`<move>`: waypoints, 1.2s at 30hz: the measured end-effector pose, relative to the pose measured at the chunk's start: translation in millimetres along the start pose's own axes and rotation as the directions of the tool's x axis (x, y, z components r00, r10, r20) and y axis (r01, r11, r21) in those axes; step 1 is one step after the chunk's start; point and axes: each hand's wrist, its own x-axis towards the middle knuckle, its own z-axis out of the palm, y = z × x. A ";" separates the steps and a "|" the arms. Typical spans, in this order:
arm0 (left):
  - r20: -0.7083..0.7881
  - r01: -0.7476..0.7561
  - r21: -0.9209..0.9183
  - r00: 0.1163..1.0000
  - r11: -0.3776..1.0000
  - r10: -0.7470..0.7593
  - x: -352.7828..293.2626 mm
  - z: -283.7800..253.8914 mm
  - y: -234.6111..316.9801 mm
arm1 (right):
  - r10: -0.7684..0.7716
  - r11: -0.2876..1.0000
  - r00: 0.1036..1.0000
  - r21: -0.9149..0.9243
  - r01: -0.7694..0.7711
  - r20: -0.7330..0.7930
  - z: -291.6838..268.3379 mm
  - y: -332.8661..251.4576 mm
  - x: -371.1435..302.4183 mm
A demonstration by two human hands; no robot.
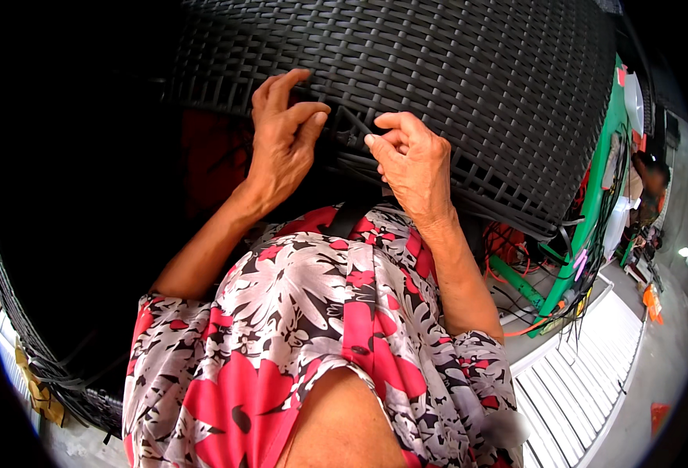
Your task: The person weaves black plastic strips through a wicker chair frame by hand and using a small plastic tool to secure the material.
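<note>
A dark grey woven wicker panel spreads in front of me, its unfinished near edge facing my body. A narrow dark strip runs slantwise between my hands at that edge. My right hand pinches the strip between thumb and bent fingers, close over the weave. To its left, my left hand has thumb and index finger closed together near the strip's other end, while its other fingers curve up over the panel. What lies between the left fingertips is too dark and small to make out.
Beside the panel on the right stands a green frame with loose dark strips and cables hanging about it. A white slatted surface lies lower right. Another person is far off at the right. Dark woven work curves along the left.
</note>
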 end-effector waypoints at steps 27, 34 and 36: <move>-0.157 0.031 -0.127 0.986 0.991 -0.051 -0.8 -49.7 27.4 | -0.551 0.810 0.830 -0.183 0.557 0.090 41.6 -6.6 20.9; -0.151 0.001 0.094 0.988 0.996 0.013 -1.6 -28.9 -25.5 | -0.131 0.991 0.991 -0.010 0.131 0.037 42.2 -23.7 19.5; -0.014 0.048 0.164 0.999 0.985 -0.046 -5.3 -22.5 -27.7 | -0.167 0.980 0.984 -0.103 0.173 0.064 37.6 -26.5 19.6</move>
